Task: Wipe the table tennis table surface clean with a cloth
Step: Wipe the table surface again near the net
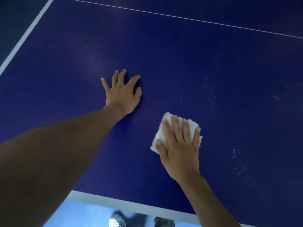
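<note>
Right hand [179,149] lay flat on the white cloth [165,128], fingers spread, pressing it onto the blue table [180,63] near the front edge. Left hand [122,94] was braced on bare surface just left of it, fingers splayed, holding nothing. White specks [208,87] sat right of the cloth

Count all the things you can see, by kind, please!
Hands: 2 (left hand, right hand)
Cloth: 1
Table: 1
Shoes: 2 (one, other)
Total: 6
</note>
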